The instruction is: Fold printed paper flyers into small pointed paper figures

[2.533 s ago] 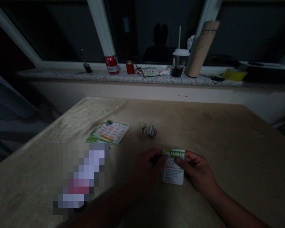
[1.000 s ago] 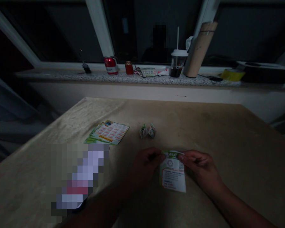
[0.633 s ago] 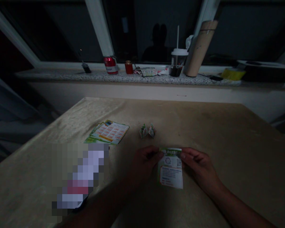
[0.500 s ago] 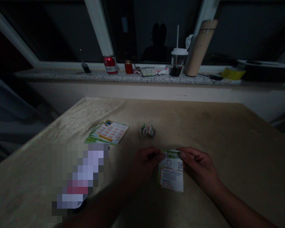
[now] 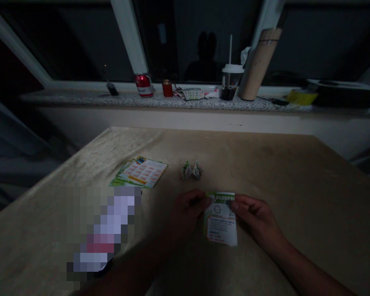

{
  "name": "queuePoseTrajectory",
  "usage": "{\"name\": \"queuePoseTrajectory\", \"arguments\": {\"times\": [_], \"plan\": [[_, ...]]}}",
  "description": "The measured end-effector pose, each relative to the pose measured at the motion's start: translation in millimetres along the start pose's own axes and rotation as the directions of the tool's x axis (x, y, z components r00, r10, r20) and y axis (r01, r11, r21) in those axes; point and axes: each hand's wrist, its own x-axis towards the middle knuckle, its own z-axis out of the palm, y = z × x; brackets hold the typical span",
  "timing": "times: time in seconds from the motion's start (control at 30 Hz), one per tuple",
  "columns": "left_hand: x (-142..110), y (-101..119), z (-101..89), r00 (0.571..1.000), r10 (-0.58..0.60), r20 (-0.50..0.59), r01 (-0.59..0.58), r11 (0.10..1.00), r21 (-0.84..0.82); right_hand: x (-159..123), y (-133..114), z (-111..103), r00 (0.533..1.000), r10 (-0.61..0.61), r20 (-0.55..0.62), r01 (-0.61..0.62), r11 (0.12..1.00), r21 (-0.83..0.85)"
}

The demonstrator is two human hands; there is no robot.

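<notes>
Between my hands is a printed paper leaflet (image 5: 220, 224), white with a green band along its top and rows of small text. My left hand (image 5: 189, 211) pinches its upper left edge with thumb and fingers. At the upper right edge, my right hand (image 5: 255, 213) grips it the same way, thumb in front. Beyond the hands, a small folded paper piece (image 5: 191, 170) with two pointed parts stands on the table. To its left lies a fanned stack of printed leaflets (image 5: 144, 172), the top one showing a grid of red text.
A blurred-out long object (image 5: 111, 230) lies at the left of the table (image 5: 265, 164). On the windowsill (image 5: 89, 98) stand a red can (image 5: 144, 85), a small red jar (image 5: 167, 88), a lidded cup with a straw (image 5: 230, 82), a tall tan cylinder (image 5: 261, 63) and a yellow item (image 5: 302, 97).
Both hands keep hold of the leaflet and have shifted slightly left since the earliest frame. More of the leaflet's lower part shows than then, and its tilt has varied. The other items stay put.
</notes>
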Motion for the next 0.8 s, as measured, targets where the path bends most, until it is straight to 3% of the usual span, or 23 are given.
{"name": "queuePoseTrajectory", "arguments": {"times": [0.3, 0.63, 0.8], "plan": [[-4.0, 4.0, 2.6, 0.99, 0.11, -0.086, -0.098, 0.986, 0.135, 0.0, -6.4, 2.5, 0.999, -0.028, -0.028, 0.024, 0.994, -0.11], [-2.0, 5.7, -3.1, 0.972, 0.182, -0.146, -0.158, 0.974, 0.162, 0.8, 0.1, 4.5, 0.997, 0.018, 0.072, -0.019, 1.0, 0.017], [-5.4, 6.7, -0.7, 0.966, 0.209, -0.15, -0.179, 0.965, 0.191, 0.5, -3.6, 4.6, 0.999, 0.035, -0.025, -0.037, 0.997, -0.068]]}}
